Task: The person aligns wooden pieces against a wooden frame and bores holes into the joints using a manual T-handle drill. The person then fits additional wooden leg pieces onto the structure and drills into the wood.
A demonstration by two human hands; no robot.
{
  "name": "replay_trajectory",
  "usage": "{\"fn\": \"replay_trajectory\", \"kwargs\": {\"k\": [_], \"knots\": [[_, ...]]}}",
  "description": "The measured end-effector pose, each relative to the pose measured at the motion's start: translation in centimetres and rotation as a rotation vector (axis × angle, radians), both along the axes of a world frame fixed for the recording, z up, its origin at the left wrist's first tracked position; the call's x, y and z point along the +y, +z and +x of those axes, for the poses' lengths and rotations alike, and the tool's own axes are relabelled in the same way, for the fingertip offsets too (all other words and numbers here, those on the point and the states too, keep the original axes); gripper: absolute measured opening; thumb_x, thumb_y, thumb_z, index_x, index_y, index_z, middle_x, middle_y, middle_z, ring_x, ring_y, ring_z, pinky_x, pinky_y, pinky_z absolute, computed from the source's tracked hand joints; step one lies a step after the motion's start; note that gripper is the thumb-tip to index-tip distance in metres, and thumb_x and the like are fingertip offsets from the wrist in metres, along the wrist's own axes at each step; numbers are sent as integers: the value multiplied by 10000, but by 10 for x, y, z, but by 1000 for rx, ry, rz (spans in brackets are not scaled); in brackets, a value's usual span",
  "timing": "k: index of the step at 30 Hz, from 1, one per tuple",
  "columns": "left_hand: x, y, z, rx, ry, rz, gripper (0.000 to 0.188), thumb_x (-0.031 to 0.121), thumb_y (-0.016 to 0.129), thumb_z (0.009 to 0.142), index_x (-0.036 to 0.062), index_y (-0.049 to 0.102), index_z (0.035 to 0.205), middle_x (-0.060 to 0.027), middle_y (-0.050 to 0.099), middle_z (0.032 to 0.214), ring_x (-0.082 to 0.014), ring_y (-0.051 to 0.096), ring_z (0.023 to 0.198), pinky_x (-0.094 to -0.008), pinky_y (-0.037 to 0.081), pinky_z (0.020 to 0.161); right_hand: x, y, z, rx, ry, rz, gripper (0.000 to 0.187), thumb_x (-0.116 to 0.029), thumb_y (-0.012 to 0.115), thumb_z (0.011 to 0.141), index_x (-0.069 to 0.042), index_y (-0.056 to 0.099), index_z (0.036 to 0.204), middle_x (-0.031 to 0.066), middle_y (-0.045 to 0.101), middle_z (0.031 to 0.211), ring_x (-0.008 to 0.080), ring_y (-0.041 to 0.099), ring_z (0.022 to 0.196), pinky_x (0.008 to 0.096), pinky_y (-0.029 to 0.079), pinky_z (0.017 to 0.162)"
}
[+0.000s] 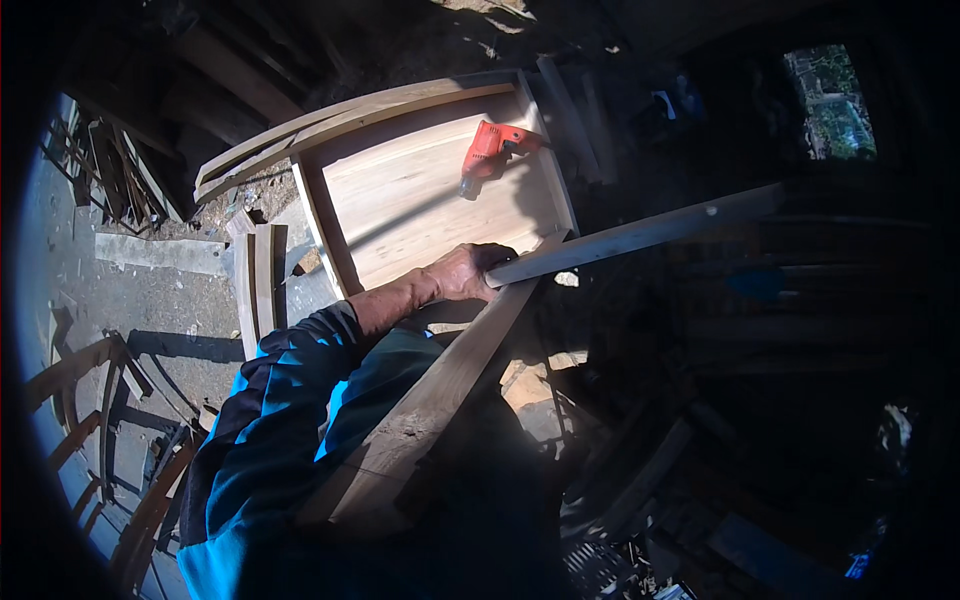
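Blue-and-black sleeve (265, 430): nearest, on the arm rising from the lower edge
Wide board (420, 400): slants away to the right beside that arm
Left hand (466, 272): fingers closed around the left end of a narrow slat (640, 235)
Narrow slat: crosses over the wide board near its far end, reaching right into shade
Right hand: out of view, so its grip cannot be told
Shallow wooden tray (380, 200): just beyond the left hand, raised edges around a sunlit panel
Red drill (488, 152): inside, toward the far right corner, nose pointing down-left
Wood strips (264, 280): left of the tray
Stick pile (100, 165): farther, upper left
Bright opening (832, 105): far right, greenery showing
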State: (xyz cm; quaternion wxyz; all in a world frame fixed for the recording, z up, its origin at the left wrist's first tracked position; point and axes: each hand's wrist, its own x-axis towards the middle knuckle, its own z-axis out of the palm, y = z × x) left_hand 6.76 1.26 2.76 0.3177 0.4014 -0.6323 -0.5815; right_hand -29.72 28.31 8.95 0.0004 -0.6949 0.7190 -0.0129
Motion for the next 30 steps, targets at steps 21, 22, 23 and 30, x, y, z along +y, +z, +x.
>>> {"fn": "replay_trajectory", "kwargs": {"k": [21, 22, 23, 30], "knots": [[1, -27, -9, -49, -25, -201, 1093, 819, 577, 647, 0, 412, 1352, -235, 532, 1202, -424, 547, 1071, -467, 447, 904, -21, -12, -33, 47, 221, 76, 524, -139, 806, 715, -107, 566, 1181, 81, 579, 1148, 337, 512, 1135, 529, 369, 1022], [0, -27, -10, -51, -25, -199, 1093, 819, 577, 647, 0, 412, 1352, -235, 532, 1202, -424, 547, 1071, -467, 447, 904, -21, -11, -34, 45, 221, 78, 524, -139, 806, 715, -107, 566, 1181, 81, 579, 1148, 337, 512, 1135, 529, 369, 1022], [-2, -27, -11, -24, -18, -188, 1043, 778, 603, 668, -2, 427, 1337, -234, 535, 1200, -420, 553, 1064, -466, 447, 904, -21, -8, -34, 69, 208, 83, 503, -161, 789, 740, -111, 562, 1185, 75, 574, 1191, 337, 502, 1155, 540, 349, 1032], [-2, -15, -10, -70, -7, -128, 824, 584, 704, 709, 8, 499, 1261, -205, 561, 1178, -376, 560, 1085, -437, 447, 918, -24, -3, -46, 230, 225, 56, 507, -390, 536, 940, -53, 506, 1317, 136, 500, 1362, 358, 418, 1276, 495, 297, 1086]]}}
